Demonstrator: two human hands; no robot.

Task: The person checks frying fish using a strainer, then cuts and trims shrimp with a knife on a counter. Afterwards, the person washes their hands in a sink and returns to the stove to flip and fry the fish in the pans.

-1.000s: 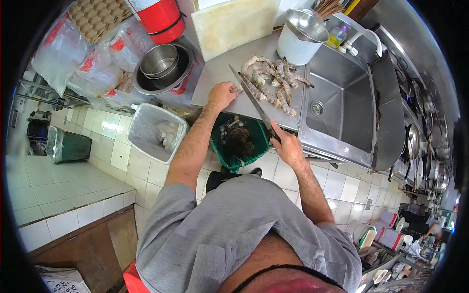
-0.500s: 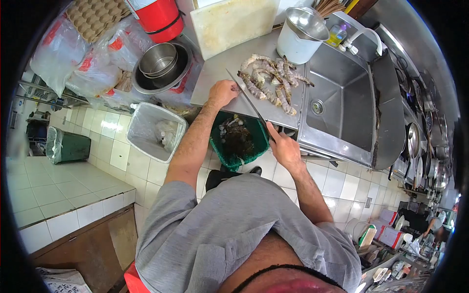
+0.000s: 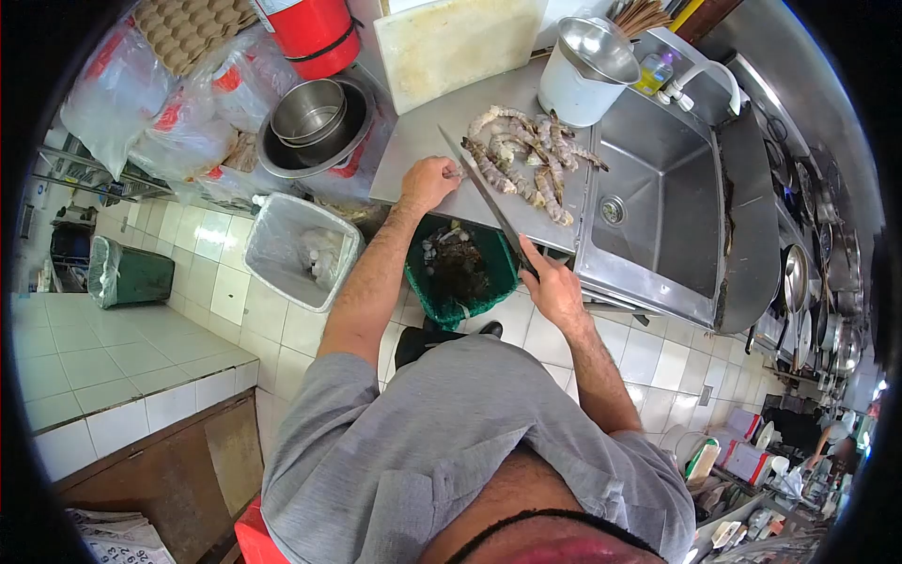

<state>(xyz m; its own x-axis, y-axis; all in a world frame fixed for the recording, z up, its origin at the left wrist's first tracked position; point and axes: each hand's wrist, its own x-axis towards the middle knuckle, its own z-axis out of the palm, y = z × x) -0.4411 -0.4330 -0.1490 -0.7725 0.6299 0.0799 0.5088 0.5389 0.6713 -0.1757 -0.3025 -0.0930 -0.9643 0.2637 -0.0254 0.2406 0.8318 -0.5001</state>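
My right hand (image 3: pixel 556 287) is wrapped round the dark handle of a long knife (image 3: pixel 487 192), whose blade slants up and left across the steel counter's front edge. Close to the blade's left side, my left hand (image 3: pixel 430 184) is closed, its fingertips pinching a small greyish piece (image 3: pixel 455 174) too small to name. Several raw shrimp (image 3: pixel 512 150), grey-striped with tails on, lie in a loose heap on the counter (image 3: pixel 427 141) to the right of the blade. Below both hands is a green bin (image 3: pixel 423 287) holding dark scraps.
A steel sink (image 3: pixel 648 188) with a white faucet (image 3: pixel 705 75) adjoins the counter on the right. Behind the shrimp stands a white bucket (image 3: pixel 573 94) with a metal bowl on it. A cutting board (image 3: pixel 451 47) leans at the back; a lined grey bin (image 3: pixel 282 249) stands left.
The knife has shifted slightly, and its blade now lies nearer the left fingertips. My left hand keeps its pinch in nearly the same spot. The shrimp heap looks unchanged.
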